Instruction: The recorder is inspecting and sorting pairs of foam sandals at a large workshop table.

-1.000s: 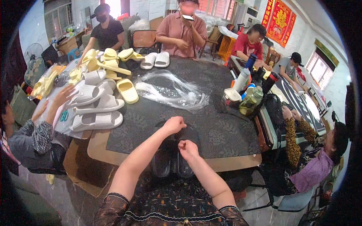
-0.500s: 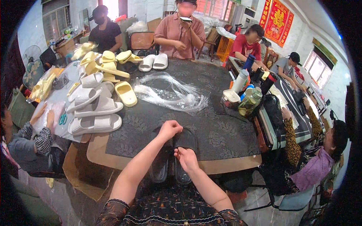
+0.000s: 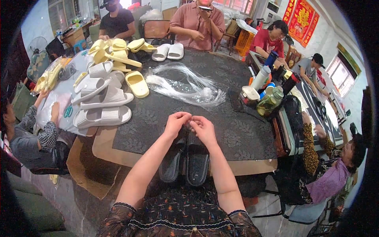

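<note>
Above the near edge of the table, my left hand [image 3: 176,124] and my right hand [image 3: 204,130] meet with fingers pinched together. Whatever lies between the fingertips is too small to make out. Right under them is a pair of black slippers, a left one [image 3: 171,165] and a right one [image 3: 197,166], side by side with heels toward me. My hands partly cover their straps. Farther off lies a loose bundle of clear plastic strands [image 3: 205,96].
Grey slippers [image 3: 103,115] and yellow slippers [image 3: 137,84] are piled at the left, near teal scissors [image 3: 68,111]. Bottles [image 3: 271,100] and a tub [image 3: 250,94] stand at the right. Several people work around the table [image 3: 244,134]; one stands opposite holding a phone [image 3: 205,8].
My right hand has risen from the right slipper's strap to meet my left hand, and both are now pinched together higher up. The whole view has shifted slightly.
</note>
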